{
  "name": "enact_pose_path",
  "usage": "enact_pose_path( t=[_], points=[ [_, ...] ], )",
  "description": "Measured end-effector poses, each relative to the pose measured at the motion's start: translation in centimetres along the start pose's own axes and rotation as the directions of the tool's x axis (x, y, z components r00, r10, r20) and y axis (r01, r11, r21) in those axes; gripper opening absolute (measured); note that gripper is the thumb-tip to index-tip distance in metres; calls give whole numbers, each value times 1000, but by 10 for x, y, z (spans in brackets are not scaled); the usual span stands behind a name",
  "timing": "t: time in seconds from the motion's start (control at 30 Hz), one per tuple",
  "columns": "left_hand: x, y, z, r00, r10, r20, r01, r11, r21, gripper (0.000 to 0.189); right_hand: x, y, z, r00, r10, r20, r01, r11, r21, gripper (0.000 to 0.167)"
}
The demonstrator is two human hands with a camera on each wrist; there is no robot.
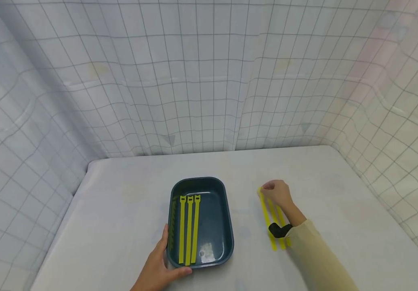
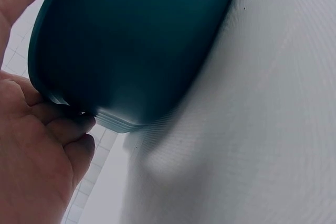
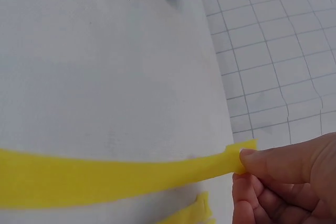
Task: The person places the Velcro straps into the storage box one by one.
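My left hand point(image 1: 158, 264) holds the dark teal plastic tray point(image 1: 214, 226) by its near left corner, thumb at the near rim and fingers along the left side. The left wrist view shows the fingers curled against the tray's outer wall point(image 2: 126, 45). Inside lie three yellow hook-and-loop cable ties point(image 1: 188, 230), side by side with slotted heads away from me. To the right of the tray, my right hand point(image 1: 278, 195) pinches the far end of another yellow cable tie point(image 3: 105, 179) between thumb and fingers. That end is lifted off the table.
More yellow cable ties point(image 1: 280, 216) lie on the white table point(image 1: 129, 202) under my right wrist, partly hidden by it. A black band point(image 1: 279, 230) is round that wrist. White gridded curtains point(image 1: 209, 81) surround the table at the back and sides.
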State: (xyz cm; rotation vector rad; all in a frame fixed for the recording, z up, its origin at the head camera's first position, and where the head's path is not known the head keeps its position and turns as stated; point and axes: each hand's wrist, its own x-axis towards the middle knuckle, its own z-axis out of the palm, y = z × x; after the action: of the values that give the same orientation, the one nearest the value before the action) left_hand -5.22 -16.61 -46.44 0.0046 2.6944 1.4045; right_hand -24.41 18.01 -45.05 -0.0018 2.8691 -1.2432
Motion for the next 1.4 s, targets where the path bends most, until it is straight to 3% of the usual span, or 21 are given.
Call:
enact_pose_path(
  t=[0.53, 1.17, 1.4],
  points=[
    [3, 1, 0, 1000, -5, -2, 5, 1000, -16, 128, -11, -3, -21, 993, -107, -47, 108, 994, 20, 17],
    [0, -1, -1, 1000, 6, -3, -6, 1000, -14, 128, -34, -10, -39, 998, -53, -13, 55, 990, 132, 23],
    [1, -3, 0, 1000, 22, -5, -22, 999, -25, 127, -49, -17, -51, 997, -74, -34, 79, 983, 163, 28]
  ],
)
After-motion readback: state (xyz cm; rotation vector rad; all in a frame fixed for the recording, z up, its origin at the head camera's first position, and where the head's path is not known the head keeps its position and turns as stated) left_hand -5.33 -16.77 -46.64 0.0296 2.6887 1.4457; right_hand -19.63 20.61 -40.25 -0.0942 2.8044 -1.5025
